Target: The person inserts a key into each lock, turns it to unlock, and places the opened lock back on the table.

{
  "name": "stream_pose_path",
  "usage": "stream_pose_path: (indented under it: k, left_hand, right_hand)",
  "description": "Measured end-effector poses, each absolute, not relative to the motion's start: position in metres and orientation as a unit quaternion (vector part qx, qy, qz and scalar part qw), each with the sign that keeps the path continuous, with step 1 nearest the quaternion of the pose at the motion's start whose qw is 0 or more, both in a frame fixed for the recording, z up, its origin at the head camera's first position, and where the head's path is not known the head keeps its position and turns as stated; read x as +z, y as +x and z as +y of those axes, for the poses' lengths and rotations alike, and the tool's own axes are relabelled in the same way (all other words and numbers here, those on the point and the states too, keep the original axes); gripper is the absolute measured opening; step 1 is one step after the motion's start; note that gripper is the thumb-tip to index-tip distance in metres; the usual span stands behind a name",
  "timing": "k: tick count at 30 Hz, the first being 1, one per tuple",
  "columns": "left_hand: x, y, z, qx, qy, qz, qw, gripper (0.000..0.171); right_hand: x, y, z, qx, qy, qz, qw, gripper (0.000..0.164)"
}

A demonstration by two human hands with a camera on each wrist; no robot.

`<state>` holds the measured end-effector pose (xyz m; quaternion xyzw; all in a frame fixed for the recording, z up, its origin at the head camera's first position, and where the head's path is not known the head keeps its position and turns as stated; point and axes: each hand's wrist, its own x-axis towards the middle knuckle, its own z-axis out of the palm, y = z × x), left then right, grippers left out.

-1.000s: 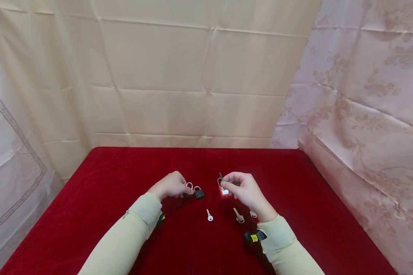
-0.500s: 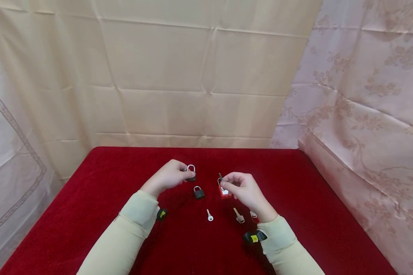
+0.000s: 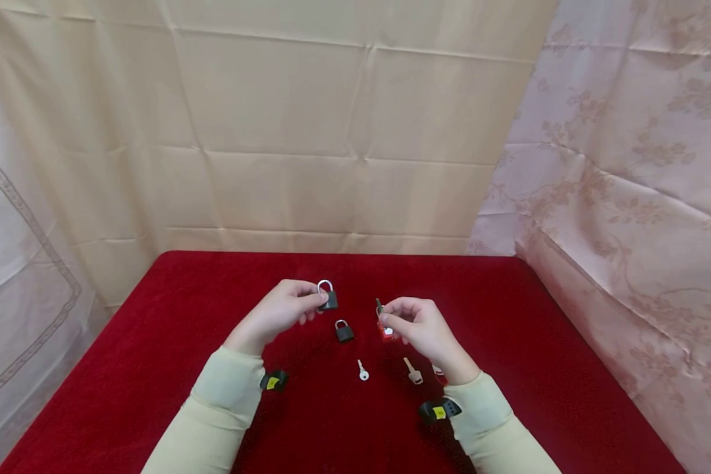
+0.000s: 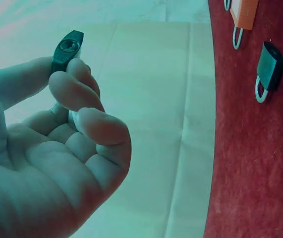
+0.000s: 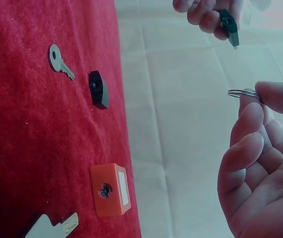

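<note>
My left hand [image 3: 284, 308] pinches a black padlock [image 3: 330, 301] with a silver shackle, raised above the table. The left wrist view shows the keyhole in its base [image 4: 70, 45]. To the right, my right hand [image 3: 419, 326] pinches a small key [image 3: 379, 305] between thumb and fingertip; its metal split ring [image 5: 243, 92] shows in the right wrist view, where the key's blade is hidden. A second black padlock [image 3: 344, 332] lies on the table between the hands. Partly behind my right fingers lies a red padlock [image 3: 386, 336] with a white label.
Nearer on the red tablecloth [image 3: 332, 428] lie a silver key [image 3: 363, 371] and a larger brass-coloured key [image 3: 413, 372]. Another pale key with red on it [image 3: 438, 372] is partly hidden by my right wrist. Beige curtains [image 3: 332, 131] hang behind the table.
My left hand has lifted the black padlock off the table from beside the second one, then tilted its body into clearer view. My right hand stays in place with the key.
</note>
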<state>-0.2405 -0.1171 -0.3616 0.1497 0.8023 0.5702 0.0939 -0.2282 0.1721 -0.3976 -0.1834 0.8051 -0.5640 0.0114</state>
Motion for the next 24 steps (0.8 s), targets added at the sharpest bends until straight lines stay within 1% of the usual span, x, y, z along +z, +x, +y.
stream_pose_path:
  k: [3,10,18,24]
  left_hand:
    - [-0.367,-0.239,-0.117,0.581,0.134,0.799,0.079,0.018]
    - [-0.375,-0.241,-0.115,0.600,0.115,0.790,0.052,0.023]
    - [-0.377,-0.241,-0.114,0.609,0.106,0.785,0.050,0.021]
    - [-0.377,-0.240,-0.112,0.616,0.111,0.778,0.052,0.020]
  right_hand:
    - [-0.398,-0.227,0.173,-0.565,-0.186,0.804,0.017,0.007]
    - [-0.399,-0.225,0.175,-0.565,-0.189,0.803,0.020,0.006]
    - [-0.399,-0.225,0.175,-0.573,-0.189,0.797,0.022,0.009]
    - [-0.400,-0.223,0.171,-0.616,-0.179,0.766,0.044,0.015]
